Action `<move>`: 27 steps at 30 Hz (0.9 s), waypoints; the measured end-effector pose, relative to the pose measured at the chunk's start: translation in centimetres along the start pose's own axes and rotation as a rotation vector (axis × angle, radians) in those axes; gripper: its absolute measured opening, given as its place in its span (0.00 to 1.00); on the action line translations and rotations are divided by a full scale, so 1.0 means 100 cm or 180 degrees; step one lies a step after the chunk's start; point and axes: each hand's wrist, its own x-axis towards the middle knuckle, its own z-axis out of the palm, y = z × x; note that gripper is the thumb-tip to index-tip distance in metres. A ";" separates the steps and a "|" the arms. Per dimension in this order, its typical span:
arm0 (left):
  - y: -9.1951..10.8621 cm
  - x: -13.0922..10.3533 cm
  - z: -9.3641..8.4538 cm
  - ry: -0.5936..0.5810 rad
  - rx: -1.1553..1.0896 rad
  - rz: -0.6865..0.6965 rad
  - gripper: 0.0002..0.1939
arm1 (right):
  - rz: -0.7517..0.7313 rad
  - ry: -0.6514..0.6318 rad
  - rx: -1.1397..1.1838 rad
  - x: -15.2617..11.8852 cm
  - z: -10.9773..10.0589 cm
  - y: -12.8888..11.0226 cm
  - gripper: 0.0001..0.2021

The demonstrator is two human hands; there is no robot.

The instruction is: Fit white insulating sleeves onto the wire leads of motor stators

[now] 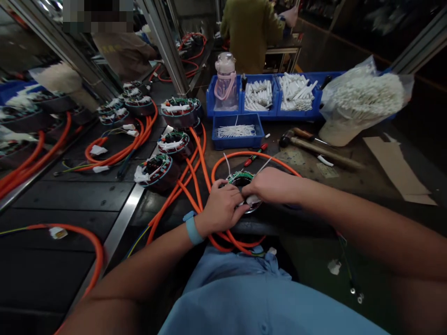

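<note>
On the bench edge in front of me sits a ring-shaped motor stator (pixel 240 177) with green and white windings, partly covered by my hands. My left hand (pixel 223 204) grips its near left rim, fingers bent over the edge and thumb towards the opening. My right hand (pixel 267 186) is closed, its fingertips reaching into the ring beside a white bit (pixel 253 200); what they pinch is hidden. One thin white cable tie (pixel 226 163) sticks up at the stator's far left, and another white cable tie (pixel 264 164) rises close to my right hand. An orange cable (pixel 244 153) loops behind.
More stators (pixel 174 142) with orange cables stand to the left, beside a conveyor (pixel 84 195). Behind are a blue tray (pixel 238 144) of cable ties, blue bins (pixel 260 115), a bottle (pixel 225 83), a hammer (pixel 324 151), red-handled cutters (pixel 254 156) and a bag (pixel 366 97). Two people are beyond.
</note>
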 end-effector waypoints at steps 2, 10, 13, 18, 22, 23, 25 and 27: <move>0.001 -0.001 0.001 0.0091 0.0088 0.0006 0.13 | -0.0086 -0.0026 0.0214 0.003 -0.001 0.005 0.09; -0.013 -0.002 0.017 0.0567 0.0413 0.0639 0.20 | 0.0771 0.1229 0.2272 -0.012 0.023 0.093 0.13; -0.016 0.002 0.019 0.0625 0.0449 0.0638 0.21 | 0.2474 0.2533 0.1439 -0.001 0.030 0.182 0.17; -0.013 0.004 0.019 0.0659 0.0275 0.0508 0.20 | 0.3339 0.2358 0.0636 0.027 0.035 0.296 0.28; -0.012 0.003 0.022 0.0761 0.0176 0.0448 0.20 | 0.3277 0.2238 0.0602 0.044 0.040 0.331 0.26; -0.012 0.002 0.022 0.0789 0.0168 0.0442 0.20 | 0.3269 0.2219 0.0594 0.047 0.043 0.335 0.25; -0.012 0.002 0.022 0.0814 0.0170 0.0408 0.21 | 0.3277 0.2212 0.0583 0.050 0.047 0.338 0.24; -0.011 0.002 0.023 0.0797 0.0196 0.0376 0.21 | 0.3297 0.2264 0.0571 0.050 0.050 0.336 0.23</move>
